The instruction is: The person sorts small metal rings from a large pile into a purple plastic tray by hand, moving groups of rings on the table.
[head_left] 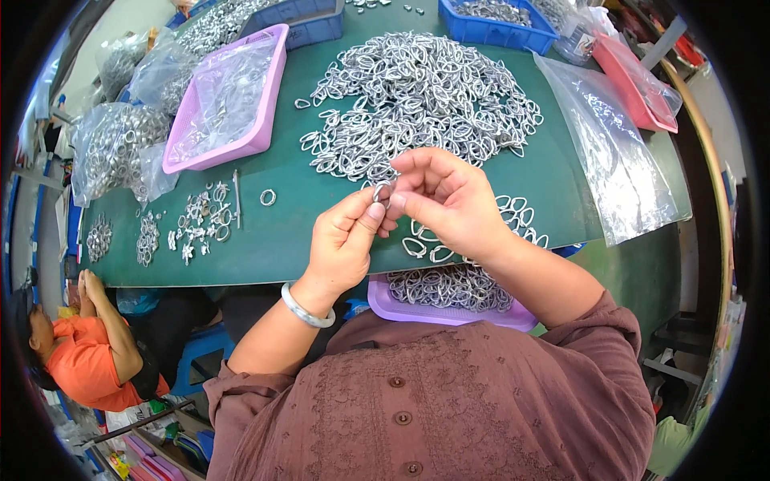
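Note:
A small silver metal ring [382,193] is held upright above the front part of the table. My left hand [341,240] pinches it between thumb and forefinger. From the other side, my right hand [449,200] has its thumb against the ring, with the lower fingers curled behind and the forefinger raised. Just beyond my hands lies a large heap of silver oval links [425,96]. Partly hidden under my right hand and forearm, a smaller spread of oval links [513,216] lies near the table edge. Below that edge, a purple tray [449,317] holds more links.
A pink tray [269,132] with plastic bags stands at left, beside bags of metal rings [120,144]. Small metal parts [204,216] and a single ring [268,197] lie nearer. At right are a clear plastic bag [613,152] and a red tray [654,112]. A person [88,353] sits far left.

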{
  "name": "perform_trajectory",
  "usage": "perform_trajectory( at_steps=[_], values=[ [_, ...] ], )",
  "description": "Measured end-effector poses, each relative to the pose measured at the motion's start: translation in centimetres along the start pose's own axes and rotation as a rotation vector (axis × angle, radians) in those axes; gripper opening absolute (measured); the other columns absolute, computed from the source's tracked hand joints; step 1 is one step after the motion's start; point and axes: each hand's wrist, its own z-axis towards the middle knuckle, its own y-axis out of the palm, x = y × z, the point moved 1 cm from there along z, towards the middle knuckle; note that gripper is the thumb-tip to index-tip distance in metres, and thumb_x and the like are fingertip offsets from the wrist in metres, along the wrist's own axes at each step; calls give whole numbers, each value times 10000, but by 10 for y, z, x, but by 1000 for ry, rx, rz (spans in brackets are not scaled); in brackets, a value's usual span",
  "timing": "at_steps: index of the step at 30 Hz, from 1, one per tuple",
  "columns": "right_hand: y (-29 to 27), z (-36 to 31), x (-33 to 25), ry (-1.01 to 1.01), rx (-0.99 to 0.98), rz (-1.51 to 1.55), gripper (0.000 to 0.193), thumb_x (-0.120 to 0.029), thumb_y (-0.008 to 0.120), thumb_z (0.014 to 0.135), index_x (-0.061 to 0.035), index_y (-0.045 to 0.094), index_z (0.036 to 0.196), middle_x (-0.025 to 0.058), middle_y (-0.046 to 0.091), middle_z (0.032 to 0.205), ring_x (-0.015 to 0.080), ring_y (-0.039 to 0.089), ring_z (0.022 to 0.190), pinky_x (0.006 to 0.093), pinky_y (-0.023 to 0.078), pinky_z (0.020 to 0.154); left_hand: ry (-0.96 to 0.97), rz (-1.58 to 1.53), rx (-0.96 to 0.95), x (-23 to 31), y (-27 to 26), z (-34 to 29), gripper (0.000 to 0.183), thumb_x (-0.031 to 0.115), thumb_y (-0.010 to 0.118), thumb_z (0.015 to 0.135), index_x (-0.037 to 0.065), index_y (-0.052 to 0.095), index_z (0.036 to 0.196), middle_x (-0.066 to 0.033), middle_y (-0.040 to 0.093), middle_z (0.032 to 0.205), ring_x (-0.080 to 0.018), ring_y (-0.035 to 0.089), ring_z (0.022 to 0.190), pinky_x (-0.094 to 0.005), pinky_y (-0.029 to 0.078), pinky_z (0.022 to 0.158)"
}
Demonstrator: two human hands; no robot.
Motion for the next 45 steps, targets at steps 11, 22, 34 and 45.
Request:
perform_trajectory(
  at_steps=[11,22,34,45],
  values=[
    [-14,5,1,60,1,-129,97,-35,652,889,38,684,945,61,648,929,118,637,858,263,510,782,-105,132,24,11,6,-4,236,98,524,997,6,632,1186,-22,666,884,-62,584,743,-203,488,673],
    [-21,2,5,220,-21,-10,118,-74,675,880,14,677,958,41,682,875,86,619,822,240,501,761,-73,353,-51,17,4,-1,175,109,519,1001,-3,647,1042,12,631,818,-46,552,710,-193,462,636],
    [-25,-4,2,333,-27,-113,145,-111,687,879,-13,702,985,-22,647,860,34,551,758,198,452,670,278,1043,-231,40,-7,19,44,35,581,886,10,562,915,-146,551,750,-363,565,700,-426,448,613],
    [-28,-6,2,364,-67,-90,95,-70,658,902,-2,683,965,-20,610,898,38,530,738,200,445,670,372,1191,-275,48,-3,21,96,23,618,822,28,587,912,-129,580,763,-340,583,715,-429,471,617]
  ],
)
